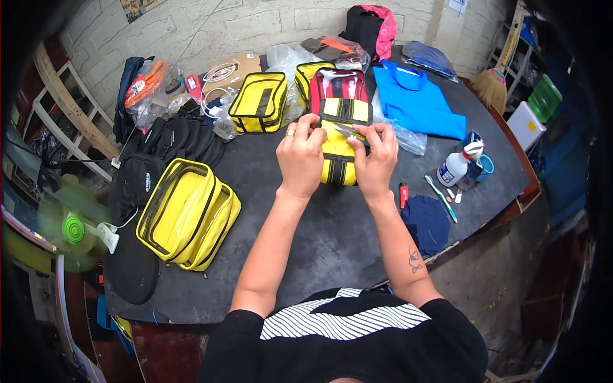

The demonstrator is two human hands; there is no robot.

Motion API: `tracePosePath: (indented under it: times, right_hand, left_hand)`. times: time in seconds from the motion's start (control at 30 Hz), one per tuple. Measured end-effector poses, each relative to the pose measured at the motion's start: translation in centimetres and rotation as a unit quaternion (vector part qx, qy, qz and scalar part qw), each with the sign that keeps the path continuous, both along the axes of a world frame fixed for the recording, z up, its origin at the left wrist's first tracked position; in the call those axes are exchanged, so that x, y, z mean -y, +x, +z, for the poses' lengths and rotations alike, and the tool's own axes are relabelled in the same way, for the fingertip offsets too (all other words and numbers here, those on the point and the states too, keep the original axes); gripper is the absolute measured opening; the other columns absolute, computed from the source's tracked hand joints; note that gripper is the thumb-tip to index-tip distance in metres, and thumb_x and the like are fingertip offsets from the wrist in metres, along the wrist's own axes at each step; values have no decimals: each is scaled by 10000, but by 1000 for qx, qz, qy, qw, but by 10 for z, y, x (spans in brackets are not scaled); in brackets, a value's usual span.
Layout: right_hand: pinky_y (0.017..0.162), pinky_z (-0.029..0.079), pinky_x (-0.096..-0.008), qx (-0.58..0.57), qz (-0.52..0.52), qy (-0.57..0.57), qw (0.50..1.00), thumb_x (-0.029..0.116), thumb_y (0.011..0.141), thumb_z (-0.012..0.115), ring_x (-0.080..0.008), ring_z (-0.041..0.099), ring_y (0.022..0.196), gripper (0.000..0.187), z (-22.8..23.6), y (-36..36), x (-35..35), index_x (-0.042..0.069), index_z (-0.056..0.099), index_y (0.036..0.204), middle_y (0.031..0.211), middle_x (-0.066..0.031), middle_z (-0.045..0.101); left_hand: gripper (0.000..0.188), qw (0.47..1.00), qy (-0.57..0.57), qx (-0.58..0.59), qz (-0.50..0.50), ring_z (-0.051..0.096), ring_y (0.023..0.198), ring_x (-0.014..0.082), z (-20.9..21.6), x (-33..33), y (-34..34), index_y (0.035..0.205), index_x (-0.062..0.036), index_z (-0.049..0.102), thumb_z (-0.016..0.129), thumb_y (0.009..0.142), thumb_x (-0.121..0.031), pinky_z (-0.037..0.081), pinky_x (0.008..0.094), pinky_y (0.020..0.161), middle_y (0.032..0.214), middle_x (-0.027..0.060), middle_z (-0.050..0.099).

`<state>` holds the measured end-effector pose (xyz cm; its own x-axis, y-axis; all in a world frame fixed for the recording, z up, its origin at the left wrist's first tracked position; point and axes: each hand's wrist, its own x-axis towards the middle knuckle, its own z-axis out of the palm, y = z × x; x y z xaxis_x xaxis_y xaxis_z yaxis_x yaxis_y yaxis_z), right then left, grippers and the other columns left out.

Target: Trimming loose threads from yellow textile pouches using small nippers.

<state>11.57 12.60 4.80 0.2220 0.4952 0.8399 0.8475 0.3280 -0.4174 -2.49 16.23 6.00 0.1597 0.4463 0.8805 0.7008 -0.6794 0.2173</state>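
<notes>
A yellow bag with black trim and straps (337, 153) lies in front of me, between my two hands. My left hand (301, 156) is closed at its left edge, thumb and fingers pinching the bag. My right hand (375, 159) is closed around a small pointed metal tool (345, 131), whose tip points left over the bag's top face. The tool looks like small snips or a blade; its handle is mostly hidden by my fingers. Just beyond sits a red bag with a clear window (338, 84), touching or close to the yellow one.
Yellow clear-windowed bags stand at the left (185, 217) and back (258, 102). Black bags (185, 140) are piled on the left. At the right are a blue tote bag (418, 99), a spray bottle (452, 167), a toothbrush (440, 198), a red cutter (403, 195) and dark cloth (426, 223).
</notes>
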Motion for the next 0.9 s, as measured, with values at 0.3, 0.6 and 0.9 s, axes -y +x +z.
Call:
tracePosePath:
  times: [0.3,0.6,0.9]
  right_hand:
    - [779,390,-379,23,-2,6,1000,121,750,710,-251,525,873,204,6,-3,7,66,683,945,909,-80,527]
    - [797,395,-374,13,13,38,999,111,783,694,-249,510,879,226,8,-6,4,68,670,1003,925,-90,497]
    - [896,389,-309,-128,9,67,989,86,758,762,-191,434,1019,516,-9,-11,-4,65,530,1219,1134,-91,402]
  left_hand:
    - [95,958,-154,205,-128,507,838,219,-28,-22,4,894,-8,535,479,946,-65,442,295,788,968,118,461]
    - [271,629,-395,564,-360,538,755,99,-21,-16,-3,934,-43,565,509,983,-304,469,242,671,881,16,557]
    - [204,732,-403,424,-348,557,649,55,-9,-23,-1,908,-17,620,769,781,-72,466,190,631,768,6,626]
